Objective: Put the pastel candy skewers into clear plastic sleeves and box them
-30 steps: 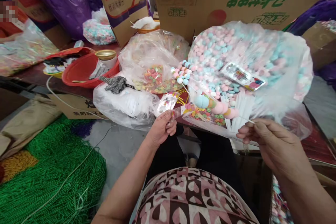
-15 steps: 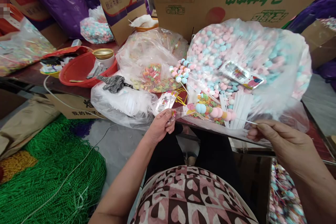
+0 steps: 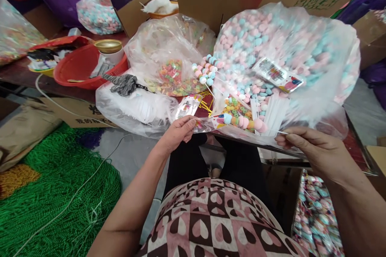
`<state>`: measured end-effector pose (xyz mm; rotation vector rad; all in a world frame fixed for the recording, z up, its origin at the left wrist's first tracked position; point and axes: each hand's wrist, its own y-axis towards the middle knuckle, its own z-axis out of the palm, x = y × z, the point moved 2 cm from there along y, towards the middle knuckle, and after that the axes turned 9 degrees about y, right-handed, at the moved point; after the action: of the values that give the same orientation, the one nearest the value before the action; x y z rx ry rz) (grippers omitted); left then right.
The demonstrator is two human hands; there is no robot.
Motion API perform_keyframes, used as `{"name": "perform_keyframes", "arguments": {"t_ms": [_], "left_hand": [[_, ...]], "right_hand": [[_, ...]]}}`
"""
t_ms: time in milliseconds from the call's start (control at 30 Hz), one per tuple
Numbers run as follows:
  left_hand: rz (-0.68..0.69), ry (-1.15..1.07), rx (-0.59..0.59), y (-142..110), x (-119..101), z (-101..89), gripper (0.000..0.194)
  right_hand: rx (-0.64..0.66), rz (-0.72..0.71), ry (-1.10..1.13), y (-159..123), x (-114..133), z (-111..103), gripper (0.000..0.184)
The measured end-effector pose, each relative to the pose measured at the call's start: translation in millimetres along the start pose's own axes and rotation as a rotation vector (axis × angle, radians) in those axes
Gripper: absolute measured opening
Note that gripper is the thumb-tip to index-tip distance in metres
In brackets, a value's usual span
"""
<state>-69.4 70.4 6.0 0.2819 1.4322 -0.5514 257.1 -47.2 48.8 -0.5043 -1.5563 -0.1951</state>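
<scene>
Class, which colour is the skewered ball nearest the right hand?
The ball is pink; head view shows it.

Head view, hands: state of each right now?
Left hand: closed, holding the clear printed wrapper.
Right hand: closed, pinching the white stick of the candy skewer.

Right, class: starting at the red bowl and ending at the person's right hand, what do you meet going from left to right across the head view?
Red bowl → grey bundle → left hand → held skewer → right hand.
</scene>
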Motion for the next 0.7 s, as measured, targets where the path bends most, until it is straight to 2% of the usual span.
{"name": "perform_keyframes", "arguments": {"t_ms": [167, 333, 467, 567, 700], "left_hand": [[-0.022, 0.008, 0.004, -1, -4, -3.7, 0.037], [-0.057, 0.051, -0.006, -1, -5, -5.1, 0.041], [-0.065, 0.068, -0.034, -1, -6, -3.9, 0.041], [-0.058, 0.083, -0.012, -1, -6, -2.9, 0.041], [-0.07, 0.11, 0.015, -1, -5, -2.4, 0.04]], "right_hand": [[-0.006, 0.065, 0.049, 1, -11, -1, 0.042], [-0.032, 0.032, 0.04, 5, -20, -4, 0.041], [-0.003, 0.003, -0.023, 4, -15, -2, 0.041], [0.048, -0.034, -0.082, 1, -8, 0, 0.04], [0.044, -0.075, -0.127, 0, -7, 0, 0.038]]}}
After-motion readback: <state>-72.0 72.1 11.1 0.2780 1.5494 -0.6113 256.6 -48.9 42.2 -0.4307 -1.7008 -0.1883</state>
